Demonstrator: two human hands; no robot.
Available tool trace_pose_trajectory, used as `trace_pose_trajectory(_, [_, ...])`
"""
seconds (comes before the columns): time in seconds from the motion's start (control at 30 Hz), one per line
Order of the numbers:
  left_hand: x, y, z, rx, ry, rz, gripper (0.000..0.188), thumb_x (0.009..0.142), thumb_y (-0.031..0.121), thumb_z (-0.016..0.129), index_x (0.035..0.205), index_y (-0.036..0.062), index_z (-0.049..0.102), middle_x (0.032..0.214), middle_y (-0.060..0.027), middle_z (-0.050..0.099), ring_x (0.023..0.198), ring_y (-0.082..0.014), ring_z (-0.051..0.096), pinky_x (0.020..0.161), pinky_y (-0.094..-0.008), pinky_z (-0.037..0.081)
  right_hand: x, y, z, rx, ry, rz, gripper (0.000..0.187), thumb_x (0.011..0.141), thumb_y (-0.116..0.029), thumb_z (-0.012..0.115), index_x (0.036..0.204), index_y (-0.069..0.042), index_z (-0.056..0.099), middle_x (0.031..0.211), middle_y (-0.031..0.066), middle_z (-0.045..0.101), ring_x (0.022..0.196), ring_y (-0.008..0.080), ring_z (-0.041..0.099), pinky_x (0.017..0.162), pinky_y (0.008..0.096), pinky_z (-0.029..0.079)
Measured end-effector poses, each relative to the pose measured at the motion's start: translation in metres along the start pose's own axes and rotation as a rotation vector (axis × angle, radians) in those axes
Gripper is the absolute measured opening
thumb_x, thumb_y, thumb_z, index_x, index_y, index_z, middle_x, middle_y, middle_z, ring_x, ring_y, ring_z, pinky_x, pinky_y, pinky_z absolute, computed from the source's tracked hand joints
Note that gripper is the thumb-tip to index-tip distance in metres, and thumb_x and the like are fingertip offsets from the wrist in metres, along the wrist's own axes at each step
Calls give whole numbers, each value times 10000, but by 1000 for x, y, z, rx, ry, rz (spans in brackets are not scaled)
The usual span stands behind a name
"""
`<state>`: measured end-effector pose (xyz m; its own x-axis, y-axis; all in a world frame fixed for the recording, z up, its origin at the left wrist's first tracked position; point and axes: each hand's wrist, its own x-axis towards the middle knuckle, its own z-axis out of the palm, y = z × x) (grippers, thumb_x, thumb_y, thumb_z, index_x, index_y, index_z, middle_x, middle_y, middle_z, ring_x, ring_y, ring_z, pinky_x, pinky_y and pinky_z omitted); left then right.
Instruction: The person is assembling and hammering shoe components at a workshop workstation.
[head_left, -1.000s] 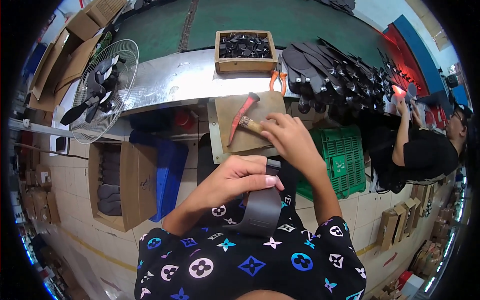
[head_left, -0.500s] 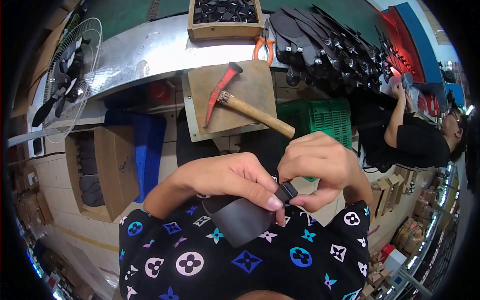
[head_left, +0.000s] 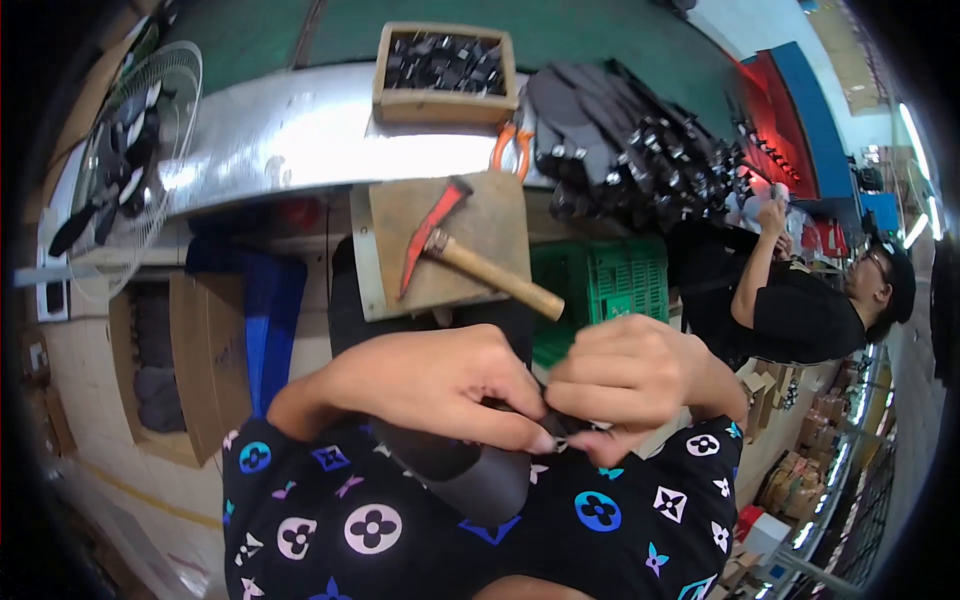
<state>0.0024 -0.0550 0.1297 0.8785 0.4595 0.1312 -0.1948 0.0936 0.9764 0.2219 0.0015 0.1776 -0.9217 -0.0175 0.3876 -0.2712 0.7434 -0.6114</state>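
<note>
A smooth, curved black piece (head_left: 490, 485) with a narrow strap-like end hangs in front of my shirt. My left hand (head_left: 450, 390) is closed on it, thumb and fingers pinching near the narrow end. Meeting it there is my right hand (head_left: 630, 385), fingers curled and thumb slightly blurred. It pinches a small black clip at that end, mostly hidden by the fingers; a small glint shows between the thumbs. Beyond my hands, a red-headed hammer (head_left: 490, 278) with a wooden handle lies across a brown-topped work block (head_left: 395, 205), untouched.
A wooden box (head_left: 445, 106) of small black parts stands on the metal bench (head_left: 270, 140). Orange-handled pliers (head_left: 511, 150) lie beside a heap of black pieces (head_left: 640, 150). Below are a green crate (head_left: 610, 285) and a cardboard box (head_left: 205, 340). A fan (head_left: 140, 150) stands left; a co-worker (head_left: 810, 300) sits right.
My hands have drawn closer together at the narrow end, and the clip is now mostly covered. The black piece's broad part has swung slightly down and right. The whole view has shifted a little.
</note>
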Motion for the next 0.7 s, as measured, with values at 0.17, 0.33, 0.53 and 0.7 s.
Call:
trace_pose_trajectory(0.17, [-28, 7, -42, 581, 873, 150, 190, 829, 148, 727, 855, -37, 694, 831, -124, 674, 726, -195, 640, 682, -298, 499, -11, 22, -28, -481, -52, 539, 517, 887, -319, 664, 1318, -50, 569, 1210, 150, 648, 1015, 300, 665, 815, 379, 538])
trace_pose_trajectory(0.33, [-143, 48, -85, 861, 2033, 304, 270, 963, 234, 664, 1083, -6, 697, 971, -38, 680, 788, -103, 595, 744, -220, 471, -79, 82, -60, -1059, 617, 970, 369, 930, -259, 625, 1220, -34, 586, 1107, 167, 660, 990, 343, 642, 831, 439, 520])
trace_pose_trajectory(0.53, [-214, 43, -111, 1102, 2293, -226, 589, 910, 427, 713, 1306, 8, 590, 1081, -93, 660, 880, -182, 625, 822, -311, 491, -193, 143, -111, -1271, 979, 1351, 397, 921, -331, 634, 1085, 29, 611, 975, 231, 644, 938, 420, 631, 829, 479, 507])
trace_pose_trajectory(0.7, [-183, 4, -108, 1108, 2058, -303, 412, 960, 238, 648, 1282, -13, 586, 1203, -142, 641, 1031, -255, 624, 903, -351, 477, -188, 137, -120, -929, 1242, 1297, 339, 893, -292, 674, 824, 33, 604, 697, 141, 624, 649, 333, 634, 609, 388, 489])
